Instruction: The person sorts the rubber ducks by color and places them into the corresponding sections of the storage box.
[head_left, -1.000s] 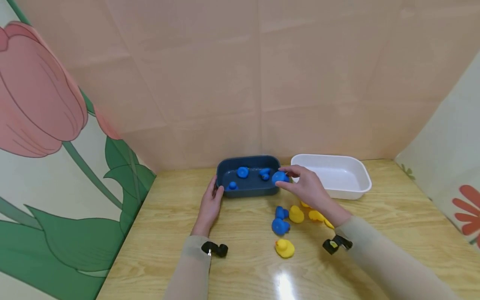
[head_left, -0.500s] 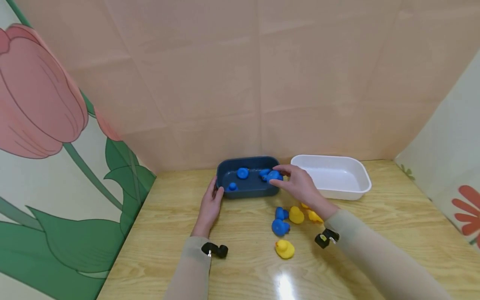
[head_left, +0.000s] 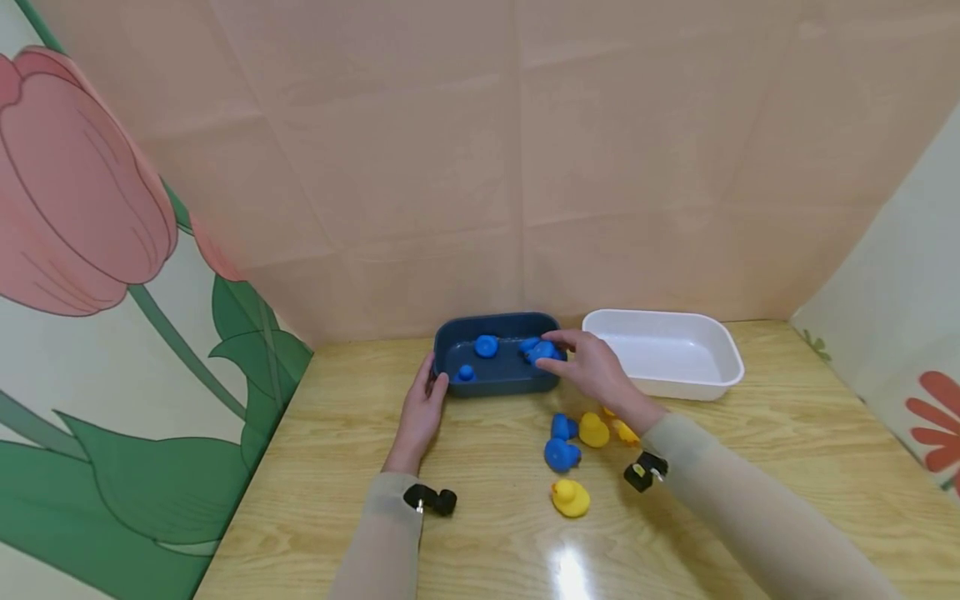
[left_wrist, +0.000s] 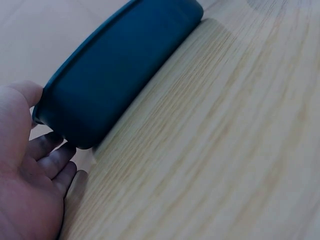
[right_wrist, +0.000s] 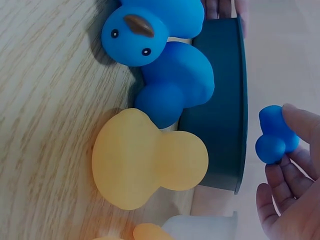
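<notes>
My right hand [head_left: 596, 367] pinches a blue rubber duck [right_wrist: 274, 125] between thumb and fingers, over the right end of the dark blue tray [head_left: 495, 385]. My left hand [head_left: 418, 421] grips the tray's left end, its thumb at the rim in the left wrist view. Inside the tray lie several blue ducks, among them one duck [head_left: 486, 346] at the middle and another duck [head_left: 466, 372] near the front left. On the table in front, two blue ducks sit close together, the nearer duck [head_left: 561, 455] beside a yellow duck [head_left: 594, 430].
A white tray [head_left: 697, 389] stands right of the dark one, with no ducks in it. A single yellow duck [head_left: 570, 498] sits nearer on the wooden table [head_left: 322, 500]. More yellow ducks are partly hidden under my right forearm. A beige cloth [head_left: 420, 208] hangs behind.
My right hand has moved left and slightly down with the blue duck, from the dark tray's right rim to over its inside. My left hand stays at the tray's left end.
</notes>
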